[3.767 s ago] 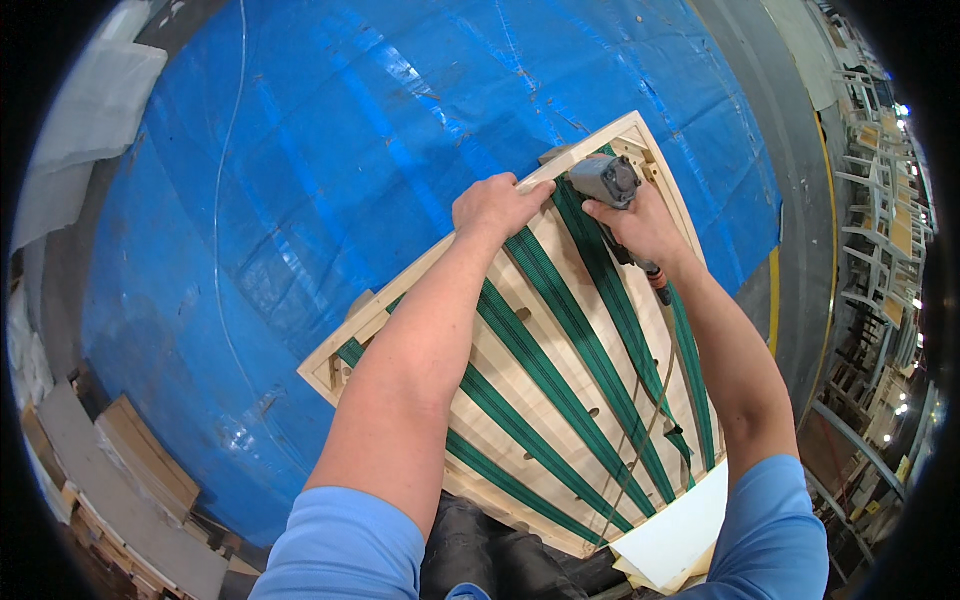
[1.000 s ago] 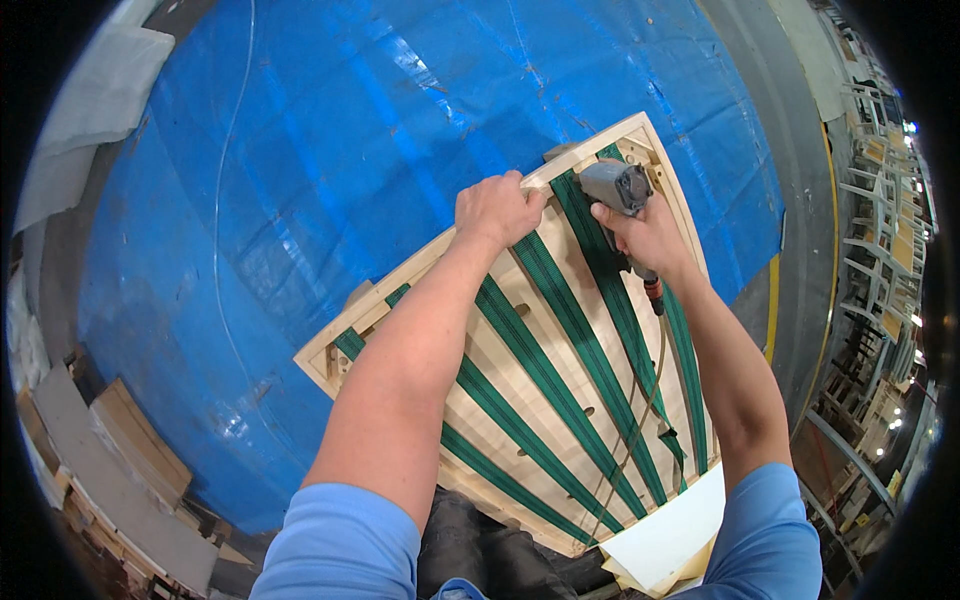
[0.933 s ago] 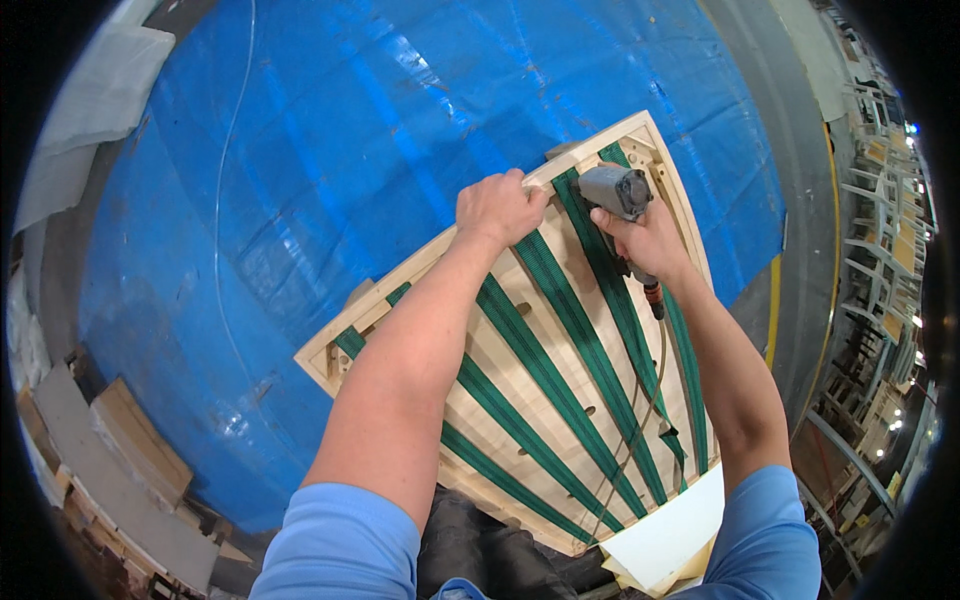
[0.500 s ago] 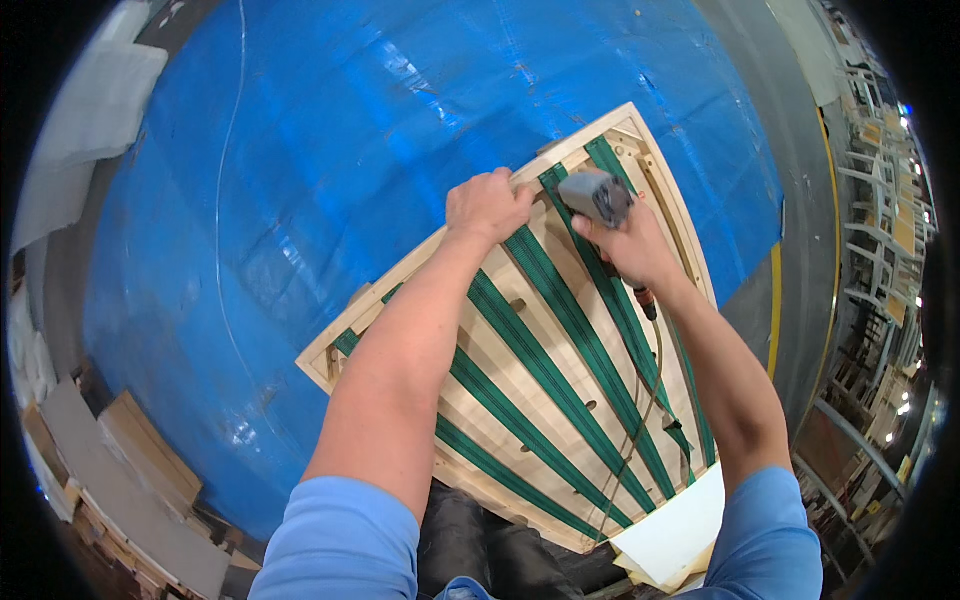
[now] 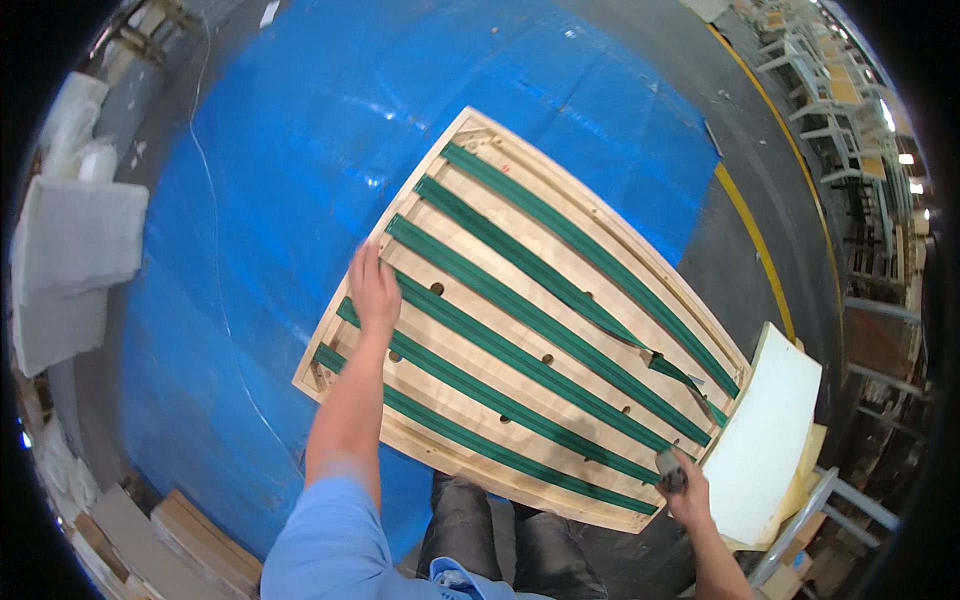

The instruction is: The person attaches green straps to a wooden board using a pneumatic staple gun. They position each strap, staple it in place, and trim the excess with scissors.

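A wooden seat frame lies before me with several green webbing straps stretched across it. My left hand rests on the left rail between strap ends, its fingers stretched out. At the lower right, by the far ends of the straps, my right hand is closed around a staple gun. Only the gun's grey and dark head shows clearly; the hand hides its handle. One strap sags and twists near its right end.
A blue sheet covers the floor under the frame. White and yellow foam pieces lean by its right end, near a metal rack. Cardboard lies lower left, a white padded stack at left. White chairs stand far right.
My right hand has carried the staple gun from the far rail down to the near right end of the frame. The left hand has loosened and slid along the left rail. The frame appears turned.
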The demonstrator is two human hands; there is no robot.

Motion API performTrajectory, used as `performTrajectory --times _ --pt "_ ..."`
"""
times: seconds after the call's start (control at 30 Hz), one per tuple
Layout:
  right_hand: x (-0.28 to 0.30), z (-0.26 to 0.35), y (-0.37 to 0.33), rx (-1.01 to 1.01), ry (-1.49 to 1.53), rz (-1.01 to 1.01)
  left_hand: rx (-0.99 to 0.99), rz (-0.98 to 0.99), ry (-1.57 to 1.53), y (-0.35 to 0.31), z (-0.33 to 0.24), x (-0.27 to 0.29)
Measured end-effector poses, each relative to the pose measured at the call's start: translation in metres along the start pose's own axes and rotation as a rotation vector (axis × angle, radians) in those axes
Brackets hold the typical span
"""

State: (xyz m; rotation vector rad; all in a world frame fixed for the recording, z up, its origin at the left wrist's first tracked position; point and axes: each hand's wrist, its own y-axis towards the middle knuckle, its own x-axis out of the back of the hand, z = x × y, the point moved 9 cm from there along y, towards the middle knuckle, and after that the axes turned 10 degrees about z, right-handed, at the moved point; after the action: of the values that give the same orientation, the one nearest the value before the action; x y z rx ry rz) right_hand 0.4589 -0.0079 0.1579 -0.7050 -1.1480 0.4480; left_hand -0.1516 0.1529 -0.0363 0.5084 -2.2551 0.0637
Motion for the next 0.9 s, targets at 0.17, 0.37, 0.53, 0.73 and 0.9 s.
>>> performTrajectory --times 0.17,0.37,0.53,0.73,0.9 --pt "-0.042 -0.142 -0.122 -0.169 -0.094 0.062 0.136 0.353 0.074 -0.239 -0.043 0.053" --pt "-0.089 -0.248 -0.197 -0.139 0.07 0.099 1.036 1.276 0.216 -0.544 -0.086 0.116" --pt "-0.089 -0.297 -0.225 -0.111 0.16 0.068 0.561 1.524 0.318 -0.661 -0.153 0.123" --pt "-0.09 -0.368 -0.24 -0.153 0.21 -0.035 1.214 0.749 -0.435 -0.651 -0.177 0.118" --pt "-0.08 -0.392 -0.254 -0.017 0.288 -0.142 1.045 0.558 -0.513 -0.614 -0.212 0.127"
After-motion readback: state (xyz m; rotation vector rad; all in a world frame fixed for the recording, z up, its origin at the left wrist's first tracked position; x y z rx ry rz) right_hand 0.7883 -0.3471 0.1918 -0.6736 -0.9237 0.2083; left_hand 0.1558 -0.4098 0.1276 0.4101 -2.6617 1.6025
